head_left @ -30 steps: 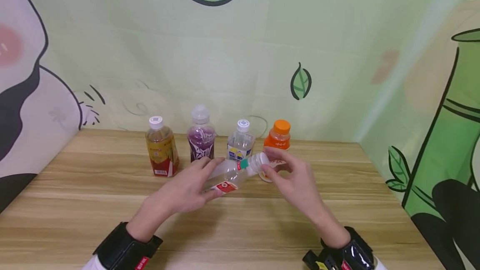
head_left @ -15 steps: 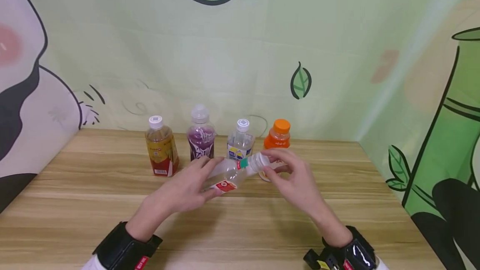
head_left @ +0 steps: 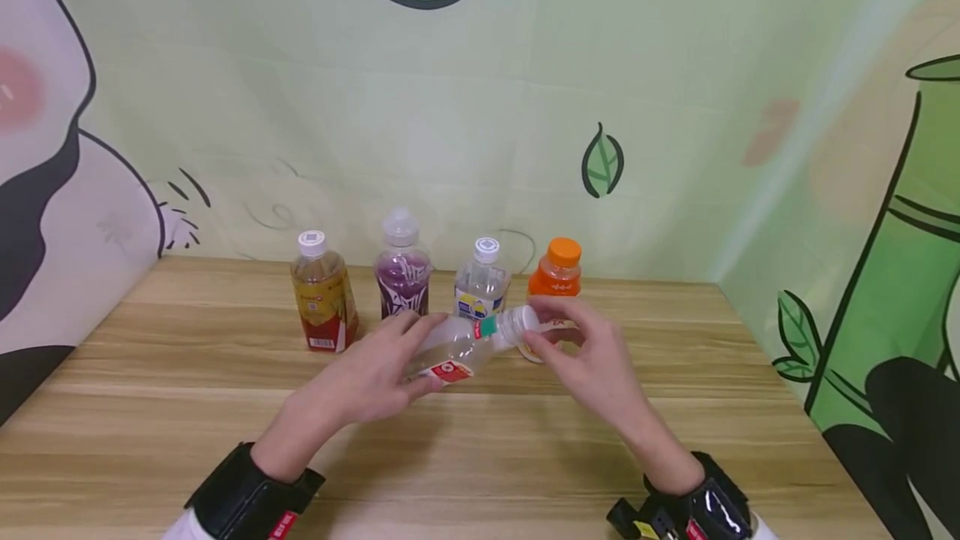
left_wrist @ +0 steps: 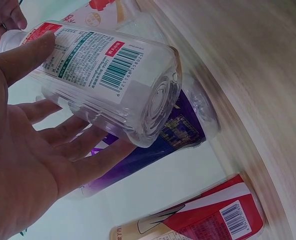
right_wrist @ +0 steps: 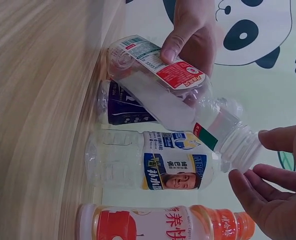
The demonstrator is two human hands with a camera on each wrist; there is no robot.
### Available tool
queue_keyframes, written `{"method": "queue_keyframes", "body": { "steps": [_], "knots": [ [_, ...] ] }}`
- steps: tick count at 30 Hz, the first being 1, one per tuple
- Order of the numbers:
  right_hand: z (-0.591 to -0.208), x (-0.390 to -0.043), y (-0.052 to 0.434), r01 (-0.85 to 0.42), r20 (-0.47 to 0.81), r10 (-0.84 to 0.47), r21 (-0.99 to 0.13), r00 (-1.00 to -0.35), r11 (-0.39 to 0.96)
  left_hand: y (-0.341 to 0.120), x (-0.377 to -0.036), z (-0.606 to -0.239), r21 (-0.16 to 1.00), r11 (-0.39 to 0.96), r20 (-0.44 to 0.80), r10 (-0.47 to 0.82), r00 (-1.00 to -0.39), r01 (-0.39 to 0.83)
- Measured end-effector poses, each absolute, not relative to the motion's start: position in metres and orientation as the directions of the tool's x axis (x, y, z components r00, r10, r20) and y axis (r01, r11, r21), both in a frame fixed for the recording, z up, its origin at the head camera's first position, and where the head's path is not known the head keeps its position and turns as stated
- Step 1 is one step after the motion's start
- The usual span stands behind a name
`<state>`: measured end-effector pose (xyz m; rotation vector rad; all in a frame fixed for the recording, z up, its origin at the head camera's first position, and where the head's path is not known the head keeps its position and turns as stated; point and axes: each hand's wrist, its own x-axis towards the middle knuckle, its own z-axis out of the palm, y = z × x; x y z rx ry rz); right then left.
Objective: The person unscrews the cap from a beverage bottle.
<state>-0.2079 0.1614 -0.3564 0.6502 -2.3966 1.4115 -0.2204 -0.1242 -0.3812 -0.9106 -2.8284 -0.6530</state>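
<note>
A clear plastic bottle [head_left: 450, 352] with a red and white label is held tilted above the table, its neck pointing right and up. My left hand [head_left: 375, 369] grips its body, the thumb lying on the label in the left wrist view and the other fingers spread along the far side. At the other end, my right hand [head_left: 588, 357] pinches the whitish cap [right_wrist: 245, 150] between thumb and fingers. The bottle's flat base [left_wrist: 163, 102] faces the camera in the left wrist view. No liquid shows clearly inside it.
Behind the hands stand an amber drink bottle [head_left: 324, 298], a purple bottle [head_left: 402, 277] with a clear domed cap, a clear bottle [head_left: 480, 286] with a blue label, and an orange-capped bottle [head_left: 555, 280]. The wooden table [head_left: 187, 407] meets a printed cloth backdrop [head_left: 450, 107].
My right fingers shift slightly at the cap. The bottle and my left hand stay in nearly the same place.
</note>
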Motion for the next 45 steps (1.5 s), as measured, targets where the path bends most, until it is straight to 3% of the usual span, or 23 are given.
{"method": "queue_keyframes", "body": {
  "steps": [22,45],
  "knots": [
    [-0.3572,-0.2083,0.1616,-0.536,0.443,-0.302,-0.716,-0.844,0.447,-0.1243,-0.2206,-0.381,0.358,0.731,0.223,0.536,-0.814,0.58],
    [-0.3586,-0.2093,0.1615,-0.551,0.471,-0.287,-0.741,-0.834,0.384,-0.1242,-0.2217,-0.381,0.36,0.739,0.201,0.535,-0.82,0.57]
  ]
}}
